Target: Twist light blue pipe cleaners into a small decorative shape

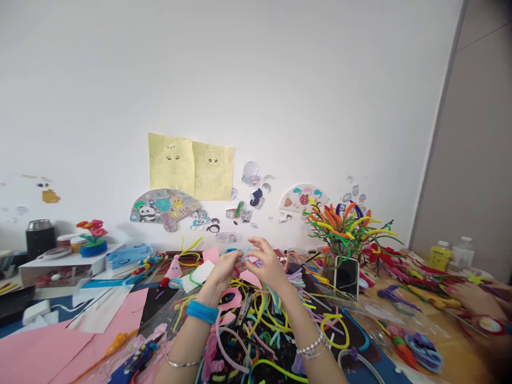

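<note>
My left hand [224, 268] and my right hand [267, 265] meet above the middle of the cluttered table, fingertips close together. Between them shows a small piece of light blue pipe cleaner [247, 253]; both hands pinch it, though the fingers partly hide its shape. The right hand's upper fingers are raised. Around the left wrist is a blue band [202, 311]. Below the hands lies a heap of loose pipe cleaners [276, 314] in yellow, pink, blue and other colours. A pair of scissors [243, 310] and a pink paper cut-out [232, 300] lie among them.
To the right stands a bunch of pipe-cleaner flowers [348, 224] behind a phone [346, 277]. Pink paper sheets [44, 349] cover the left side, near a white shelf [72, 262] and a black flask [40, 239]. Another person's hand [472, 298] is at far right.
</note>
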{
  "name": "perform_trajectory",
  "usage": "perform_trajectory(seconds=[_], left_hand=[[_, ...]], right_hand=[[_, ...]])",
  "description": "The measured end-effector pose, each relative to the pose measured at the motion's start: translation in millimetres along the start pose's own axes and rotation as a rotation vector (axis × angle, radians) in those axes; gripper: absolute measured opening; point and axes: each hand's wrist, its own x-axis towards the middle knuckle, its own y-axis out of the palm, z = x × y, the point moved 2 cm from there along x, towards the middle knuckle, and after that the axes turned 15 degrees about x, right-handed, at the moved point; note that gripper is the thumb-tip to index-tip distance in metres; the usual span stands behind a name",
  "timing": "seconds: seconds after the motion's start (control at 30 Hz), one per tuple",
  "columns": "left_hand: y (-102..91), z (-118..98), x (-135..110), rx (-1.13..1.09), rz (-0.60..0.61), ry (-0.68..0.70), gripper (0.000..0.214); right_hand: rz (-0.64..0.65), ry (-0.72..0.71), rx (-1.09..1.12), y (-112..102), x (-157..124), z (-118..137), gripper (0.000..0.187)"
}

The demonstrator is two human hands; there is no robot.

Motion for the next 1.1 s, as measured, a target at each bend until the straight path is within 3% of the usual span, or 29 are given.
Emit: perform_trajectory(seconds=[0.07, 0.23, 0.47, 0.8, 1.1], left_hand=[[0.6, -1.4, 1.1, -0.066, -0.034, 0.033, 0.009], [6.1, -2.7, 2.3, -0.161, -0.065, 0.134, 0.010], [10.0, -7.7, -3.5, -0.089, 0.008, 0.201, 0.013], [-3.4, -17.1, -8.6, 0.165, -0.004, 0.214, 0.018], [0.9, -21.4, -14.3, 0.241, 0.069, 0.297, 0.024]], right_hand=[[-0.084, 0.014, 0.039, 0.8, -0.7, -1.3, 0.014], [-0.250, 0.234, 0.281, 4.8, -0.6, -11.6, 0.006], [-0.256, 0.368, 0.368, 4.4, 1.0, -20.8, 0.010], [-0.139, 0.361, 0.283, -16.4, 5.7, 11.1, 0.011], [-0.269, 0.548, 0.687, -11.4, 5.6, -4.7, 0.022]])
